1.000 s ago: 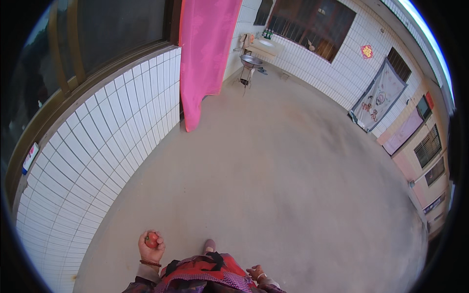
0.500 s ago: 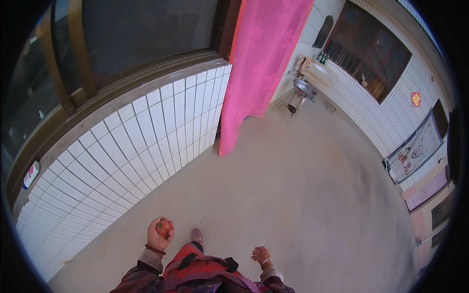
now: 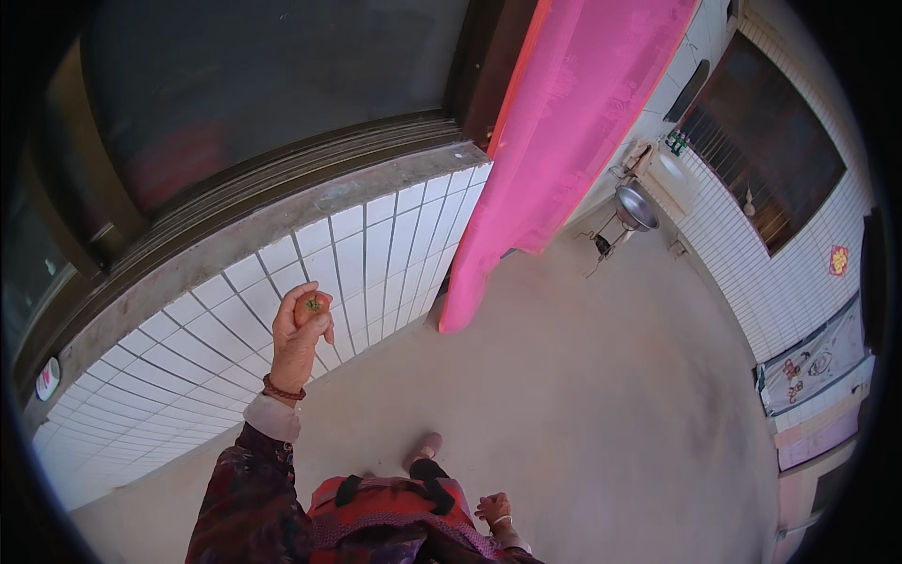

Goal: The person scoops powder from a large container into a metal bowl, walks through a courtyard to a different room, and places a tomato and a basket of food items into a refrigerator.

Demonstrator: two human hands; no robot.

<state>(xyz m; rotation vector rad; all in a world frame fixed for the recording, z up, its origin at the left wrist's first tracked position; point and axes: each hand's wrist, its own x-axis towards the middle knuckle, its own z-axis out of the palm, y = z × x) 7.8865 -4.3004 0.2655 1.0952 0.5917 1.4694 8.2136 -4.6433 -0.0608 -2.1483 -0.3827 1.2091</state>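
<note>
My left hand [image 3: 294, 340] is wrapped round a red tomato [image 3: 310, 307] with its green stem end showing. That arm reaches forward, holding the tomato in front of the white tiled wall [image 3: 348, 244] below the window sill. A dark red bead bracelet [image 3: 283, 389] circles the left wrist. Low at my side, my right hand [image 3: 492, 509] hangs with loosely curled fingers and nothing visible in them. A pale band is on the right wrist.
A window [image 3: 282, 85] with a concrete sill [image 3: 310, 211] runs along the left, a white bottle [image 3: 48, 378] on it. A pink curtain [image 3: 564, 141] hangs ahead. Farther off stand a metal basin [image 3: 635, 209] on a stand and a white sink [image 3: 673, 175]. Grey floor [image 3: 601, 404] lies between.
My left hand has risen and reached forward with the tomato, from over the floor to in front of the tiles. The sill and curtain appear closer. My right hand stays low.
</note>
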